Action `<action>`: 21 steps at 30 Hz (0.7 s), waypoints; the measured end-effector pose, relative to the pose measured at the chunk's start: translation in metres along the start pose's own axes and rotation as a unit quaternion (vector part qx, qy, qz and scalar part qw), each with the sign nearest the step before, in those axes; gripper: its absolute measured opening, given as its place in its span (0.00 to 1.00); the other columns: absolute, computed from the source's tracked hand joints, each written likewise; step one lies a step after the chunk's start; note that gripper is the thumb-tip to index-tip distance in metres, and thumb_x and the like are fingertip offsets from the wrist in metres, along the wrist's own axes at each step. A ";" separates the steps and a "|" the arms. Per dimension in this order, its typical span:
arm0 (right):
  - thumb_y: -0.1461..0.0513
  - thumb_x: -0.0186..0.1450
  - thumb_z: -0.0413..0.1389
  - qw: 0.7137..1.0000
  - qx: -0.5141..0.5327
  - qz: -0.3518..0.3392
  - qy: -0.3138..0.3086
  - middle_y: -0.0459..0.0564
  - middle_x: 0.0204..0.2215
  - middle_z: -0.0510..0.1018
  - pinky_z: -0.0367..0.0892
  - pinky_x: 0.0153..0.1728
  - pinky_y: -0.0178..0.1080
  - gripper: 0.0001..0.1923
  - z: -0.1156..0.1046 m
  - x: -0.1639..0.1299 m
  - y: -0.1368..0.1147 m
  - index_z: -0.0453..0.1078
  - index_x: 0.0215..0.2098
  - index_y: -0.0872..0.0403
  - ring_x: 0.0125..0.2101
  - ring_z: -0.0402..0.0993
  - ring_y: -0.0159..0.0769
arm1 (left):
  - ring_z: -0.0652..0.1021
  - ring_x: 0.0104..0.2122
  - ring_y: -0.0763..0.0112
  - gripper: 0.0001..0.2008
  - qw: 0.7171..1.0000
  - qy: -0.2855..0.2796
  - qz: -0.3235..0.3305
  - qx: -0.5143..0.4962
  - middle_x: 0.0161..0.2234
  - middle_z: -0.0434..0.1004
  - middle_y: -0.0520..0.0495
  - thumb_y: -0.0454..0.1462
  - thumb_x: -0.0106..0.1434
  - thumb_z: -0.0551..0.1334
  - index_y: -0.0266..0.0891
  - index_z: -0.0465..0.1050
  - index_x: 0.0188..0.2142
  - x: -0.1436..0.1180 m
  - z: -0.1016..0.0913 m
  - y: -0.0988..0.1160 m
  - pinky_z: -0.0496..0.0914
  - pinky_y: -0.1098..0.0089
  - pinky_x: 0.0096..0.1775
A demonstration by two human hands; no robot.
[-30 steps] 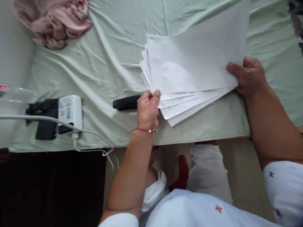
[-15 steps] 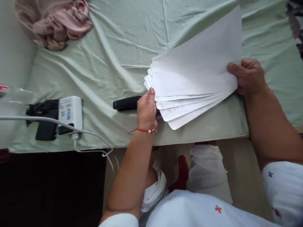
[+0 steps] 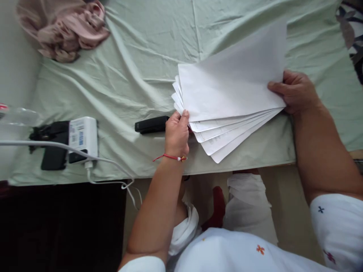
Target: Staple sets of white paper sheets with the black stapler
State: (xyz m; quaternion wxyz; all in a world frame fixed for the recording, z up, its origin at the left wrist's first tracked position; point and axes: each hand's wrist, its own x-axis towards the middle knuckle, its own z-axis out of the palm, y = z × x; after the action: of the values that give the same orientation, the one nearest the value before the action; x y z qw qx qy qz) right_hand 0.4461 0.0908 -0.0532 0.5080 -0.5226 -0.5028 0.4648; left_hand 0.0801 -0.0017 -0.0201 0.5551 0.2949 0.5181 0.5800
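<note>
A fanned stack of white paper sheets (image 3: 229,83) spans both of my hands above the green sheet. My left hand (image 3: 177,132) pinches the stack's lower left corner, thumb on top. At the other end, my right hand (image 3: 297,90) grips the right edge, with its thumb on the top sheet and its other fingers mostly hidden behind. The top page looks blank; faint print shows along the edges of some lower sheets. Just left of my left hand lies a black stapler-like object (image 3: 151,124), its right end hidden behind the hand.
A green bed sheet (image 3: 141,41) covers the surface. On the left lie a white power-bank-like box (image 3: 83,136) with a white cable (image 3: 110,159), a dark phone-like object (image 3: 53,158) and a clear bottle (image 3: 21,116). Pink cloth (image 3: 70,30) is bunched at the upper left.
The sheets have fanned out further at their lower edge, and the stack has tilted slightly. Both hands keep their hold, with only small shifts.
</note>
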 end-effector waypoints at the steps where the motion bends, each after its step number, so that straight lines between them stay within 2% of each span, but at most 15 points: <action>1: 0.50 0.42 0.86 1.000 0.008 -0.006 -0.001 0.48 0.39 0.90 0.82 0.51 0.65 0.29 0.000 0.001 0.001 0.87 0.39 0.46 0.39 0.87 0.48 | 0.86 0.41 0.66 0.10 1.000 0.003 -0.007 0.005 0.32 0.85 0.51 0.40 0.69 0.73 0.43 0.76 0.34 0.000 0.000 0.001 0.80 0.70 0.43; 4: 0.49 0.41 0.86 0.999 0.027 -0.028 0.008 0.48 0.41 0.91 0.80 0.54 0.68 0.29 0.001 0.002 -0.001 0.87 0.39 0.43 0.46 0.88 0.55 | 0.84 0.35 0.68 0.18 0.999 0.012 -0.027 0.035 0.30 0.82 0.52 0.49 0.69 0.75 0.44 0.73 0.32 -0.002 0.001 0.004 0.78 0.71 0.37; 7: 0.45 0.41 0.85 0.997 0.029 -0.062 0.025 0.51 0.46 0.91 0.78 0.57 0.68 0.30 0.005 0.000 -0.008 0.85 0.38 0.42 0.56 0.86 0.62 | 0.81 0.29 0.68 0.25 0.997 0.011 -0.057 0.052 0.27 0.78 0.52 0.58 0.66 0.76 0.45 0.71 0.31 -0.003 0.001 0.006 0.74 0.71 0.30; 11: 0.40 0.41 0.84 0.993 0.037 -0.103 0.053 0.49 0.49 0.90 0.76 0.63 0.67 0.32 0.015 -0.005 -0.021 0.85 0.40 0.38 0.66 0.78 0.63 | 0.81 0.27 0.67 0.26 0.996 -0.015 -0.070 0.061 0.26 0.78 0.51 0.59 0.64 0.78 0.45 0.72 0.31 -0.002 -0.001 0.007 0.71 0.70 0.28; 15: 0.39 0.38 0.83 0.990 0.057 -0.124 0.042 0.46 0.48 0.91 0.75 0.64 0.67 0.34 0.026 -0.011 -0.029 0.86 0.41 0.35 0.69 0.76 0.61 | 0.85 0.37 0.63 0.21 0.998 -0.025 0.006 0.062 0.31 0.82 0.49 0.51 0.61 0.81 0.44 0.75 0.33 0.001 -0.005 0.013 0.76 0.69 0.35; 18: 0.42 0.38 0.84 0.990 0.064 -0.122 0.025 0.44 0.50 0.90 0.73 0.67 0.65 0.32 0.033 -0.015 -0.034 0.85 0.40 0.34 0.68 0.77 0.59 | 0.85 0.47 0.60 0.18 0.993 -0.038 0.091 0.059 0.37 0.86 0.47 0.47 0.58 0.82 0.45 0.77 0.35 0.004 -0.009 0.020 0.80 0.67 0.47; 21: 0.44 0.38 0.84 0.991 0.069 -0.115 0.019 0.44 0.52 0.89 0.71 0.71 0.64 0.31 0.037 -0.020 -0.039 0.83 0.38 0.34 0.67 0.78 0.58 | 0.84 0.52 0.60 0.17 0.983 -0.067 0.168 0.028 0.43 0.87 0.46 0.45 0.56 0.82 0.45 0.79 0.36 0.006 -0.013 0.028 0.78 0.62 0.58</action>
State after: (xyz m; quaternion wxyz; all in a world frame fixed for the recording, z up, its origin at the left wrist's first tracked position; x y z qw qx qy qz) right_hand 0.4064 0.0725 -0.0170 0.6023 -0.4334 -0.5165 0.4273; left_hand 0.0574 0.0046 0.0002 0.4747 0.4319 0.4388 0.6289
